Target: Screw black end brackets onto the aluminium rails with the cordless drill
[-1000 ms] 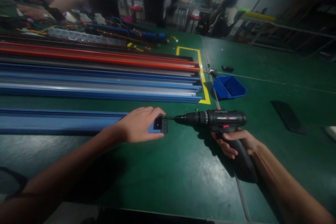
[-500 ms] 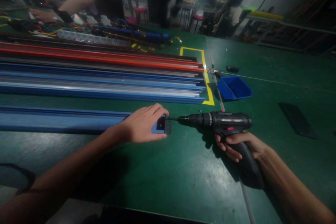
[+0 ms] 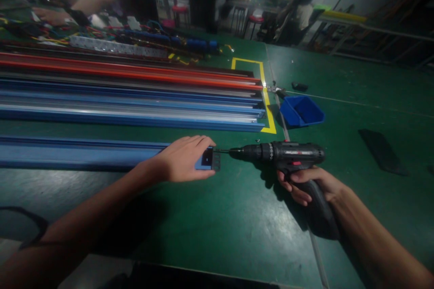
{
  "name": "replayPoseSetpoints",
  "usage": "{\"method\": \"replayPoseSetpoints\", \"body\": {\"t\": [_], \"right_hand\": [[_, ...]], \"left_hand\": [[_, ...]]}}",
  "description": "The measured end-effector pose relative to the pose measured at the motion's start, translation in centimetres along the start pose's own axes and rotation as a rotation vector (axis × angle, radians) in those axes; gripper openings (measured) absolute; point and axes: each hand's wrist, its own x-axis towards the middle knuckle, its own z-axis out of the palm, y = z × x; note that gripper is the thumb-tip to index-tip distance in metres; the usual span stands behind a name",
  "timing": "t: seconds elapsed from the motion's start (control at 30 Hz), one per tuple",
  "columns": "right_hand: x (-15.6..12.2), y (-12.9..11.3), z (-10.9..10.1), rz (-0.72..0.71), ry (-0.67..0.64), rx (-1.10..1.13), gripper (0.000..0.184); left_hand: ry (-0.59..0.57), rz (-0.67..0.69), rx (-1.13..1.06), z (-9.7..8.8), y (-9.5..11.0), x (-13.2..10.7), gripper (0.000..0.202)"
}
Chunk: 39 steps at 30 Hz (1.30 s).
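A long blue metal profile (image 3: pixel 84 156) lies on the green table, its right end fitted with a dark end plate (image 3: pixel 216 161). My left hand (image 3: pixel 185 158) wraps over that end from above, thumb on the near side and fingers on the far side. In my right hand (image 3: pixel 307 183) is a black cordless drill (image 3: pixel 294 152), gripped by its handle and pointing left. Its long bit (image 3: pixel 222 150) reaches the upper part of the end plate. Whether a screw sits at the bit's tip is too small to tell.
Several blue profiles (image 3: pixel 135 110) and red profiles (image 3: pixel 135 70) lie behind, near yellow tape (image 3: pixel 270 119). A blue bin (image 3: pixel 301 112) stands right of them, a dark flat piece (image 3: pixel 382 151) farther right. A co-worker's hand (image 3: pixel 52 16) is among wires at the back left.
Both hands, the drill and the profile keep their places against each other. The whole view has shifted very slightly.
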Motion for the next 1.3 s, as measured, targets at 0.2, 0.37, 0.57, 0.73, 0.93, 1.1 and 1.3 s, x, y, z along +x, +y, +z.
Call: {"method": "replayPoseSetpoints", "body": {"t": [0.2,0.37,0.57,0.73,0.93,1.1,1.3], "right_hand": [[0.2,0.3,-0.8,-0.003,-0.048,0.04,0.018],[0.3,0.6,-1.3,-0.018,-0.11,0.082,0.019],[0.1,0.3,-0.8,0.013,-0.045,0.064,0.02],[0.1,0.2,-0.7,0.014,-0.041,0.043,0.02],[0.3,0.3,-1.0,-0.004,-0.099,0.03,0.02],[0.2,0.2,-0.8,-0.013,-0.115,0.028,0.018],[0.2,0.4,-1.1,-0.018,-0.121,0.083,0.022]], "left_hand": [[-0.016,-0.001,0.009,-0.1,0.1,0.1,0.06],[-0.017,-0.006,0.015,0.0,0.0,0.1,0.062],[-0.024,-0.006,0.024,0.0,0.0,0.2,0.061],[-0.023,-0.01,0.021,0.0,0.0,0.1,0.062],[-0.024,-0.015,0.022,0.1,-0.1,0.1,0.062],[-0.027,-0.021,0.03,0.1,-0.1,0.2,0.063],[-0.029,-0.016,0.03,0.0,-0.1,0.2,0.063]]}}
